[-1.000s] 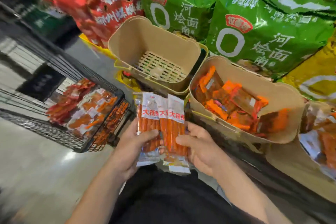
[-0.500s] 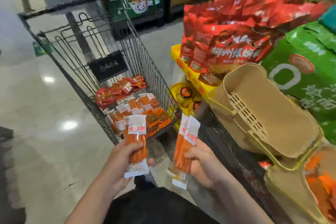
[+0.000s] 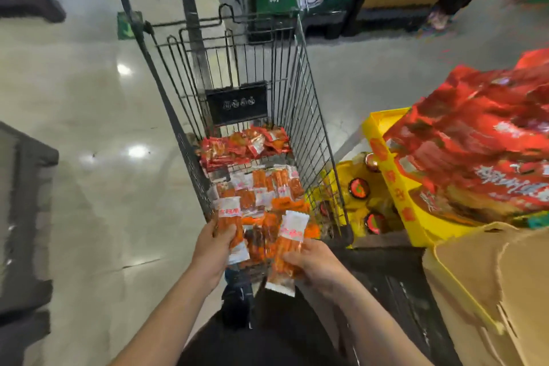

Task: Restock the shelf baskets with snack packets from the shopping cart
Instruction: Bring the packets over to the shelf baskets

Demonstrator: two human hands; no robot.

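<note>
A glossy pale tiled shop floor (image 3: pixel 89 134) fills my view, with a black wire shopping cart (image 3: pixel 300 104) standing straight ahead of me. In its bottom lie loose snack packets: a red heap (image 3: pixel 243 144) at the far end and orange ones with white tops (image 3: pixel 267 187) nearer me. My left hand (image 3: pixel 212 248) grips one long orange snack packet with a white top (image 3: pixel 231 226) at the cart's near left edge. My right hand (image 3: pixel 316 264) grips what looks like a pair of the same packets (image 3: pixel 288 249), though I cannot tell the count, just over the near end. On my right sits a tan plastic shelf basket (image 3: pixel 475 276), with large red bags (image 3: pixel 481 134) above a yellow cardboard tray (image 3: pixel 398 187).
</note>
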